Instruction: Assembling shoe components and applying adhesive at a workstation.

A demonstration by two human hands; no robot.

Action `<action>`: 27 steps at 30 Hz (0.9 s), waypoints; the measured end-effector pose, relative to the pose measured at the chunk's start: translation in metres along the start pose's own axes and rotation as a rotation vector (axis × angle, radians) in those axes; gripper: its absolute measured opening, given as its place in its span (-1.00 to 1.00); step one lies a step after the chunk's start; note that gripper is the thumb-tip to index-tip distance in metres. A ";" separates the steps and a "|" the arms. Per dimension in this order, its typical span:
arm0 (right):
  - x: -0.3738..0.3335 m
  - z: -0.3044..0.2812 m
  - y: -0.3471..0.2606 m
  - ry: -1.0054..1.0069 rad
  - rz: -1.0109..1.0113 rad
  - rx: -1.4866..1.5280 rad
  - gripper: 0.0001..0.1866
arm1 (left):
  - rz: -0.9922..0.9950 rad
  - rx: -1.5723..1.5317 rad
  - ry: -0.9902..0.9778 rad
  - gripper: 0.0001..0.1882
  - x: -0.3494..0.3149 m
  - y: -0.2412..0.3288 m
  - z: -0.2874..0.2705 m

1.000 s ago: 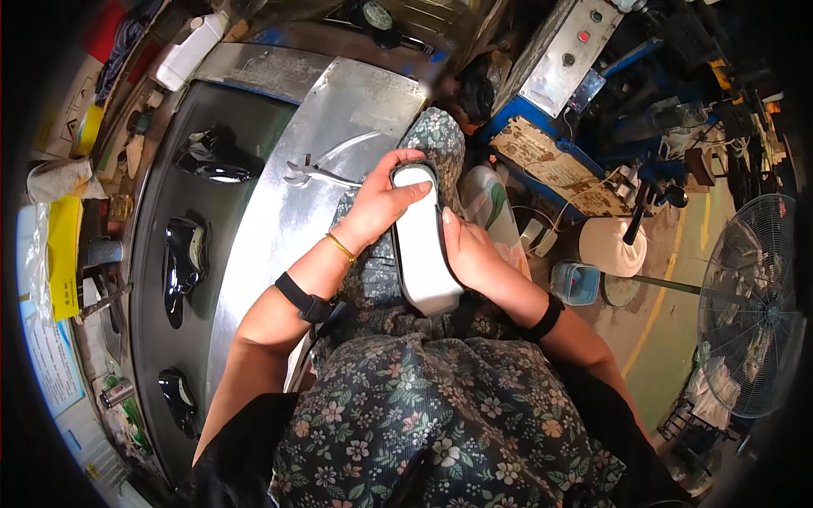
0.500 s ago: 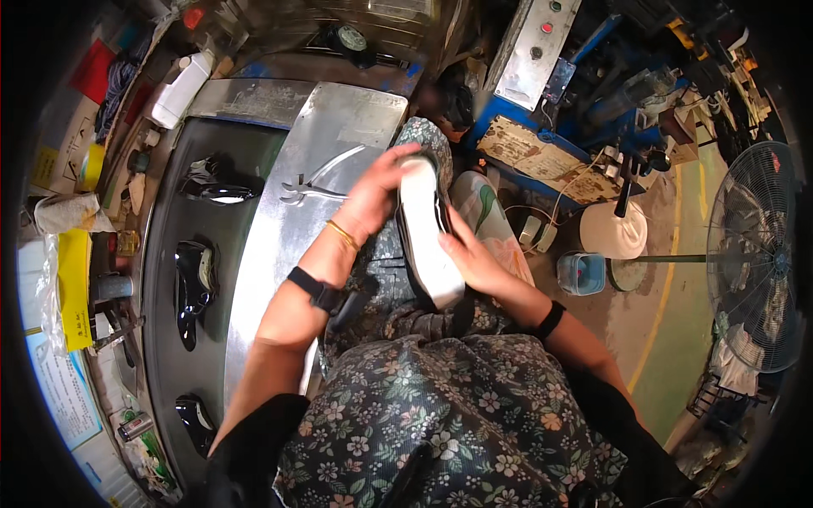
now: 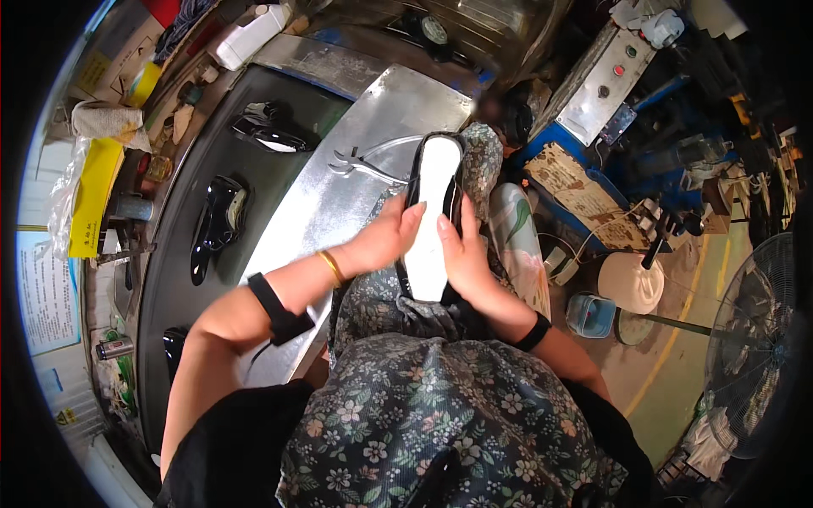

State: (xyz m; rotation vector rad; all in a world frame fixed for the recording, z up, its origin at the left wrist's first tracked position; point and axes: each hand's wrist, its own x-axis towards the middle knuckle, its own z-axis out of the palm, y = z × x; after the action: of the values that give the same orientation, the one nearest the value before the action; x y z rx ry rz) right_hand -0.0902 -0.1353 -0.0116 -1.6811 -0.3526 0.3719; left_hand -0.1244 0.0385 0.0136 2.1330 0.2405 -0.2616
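A glossy black shoe (image 3: 439, 182), its white underside turned up, lies lengthwise over my lap. My left hand (image 3: 383, 235) grips its left edge near the middle, thumb on the white sole. From the right side my right hand (image 3: 464, 258) holds the same shoe, thumb pressed on the sole and fingers along the black rim. Metal pincers (image 3: 364, 166) with long curved handles rest on the shiny metal tabletop (image 3: 313, 220), left of the shoe's far end.
On the dark belt (image 3: 254, 199) at left sit several black shoes, one shoe (image 3: 222, 218) midway along. A machine with a button panel (image 3: 610, 85) stands at far right. A beige jug (image 3: 633, 284), a blue container (image 3: 591, 315) and a fan (image 3: 758, 347) stand to the right.
My left hand has slid from the shoe's far end down to its middle. The shoe now lies straighter and nearer upright in the picture. The whole view has swung round.
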 end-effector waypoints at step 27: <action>0.127 -0.031 -0.006 0.110 0.189 0.313 -0.66 | -0.278 -1.450 -0.092 -0.65 0.092 0.019 -0.011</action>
State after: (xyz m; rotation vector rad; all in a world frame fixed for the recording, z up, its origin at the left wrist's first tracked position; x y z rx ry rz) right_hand 0.0375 -0.1072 -0.0073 -1.4235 -0.0487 0.4476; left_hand -0.0300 0.0444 0.0091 0.6501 0.4811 -0.2273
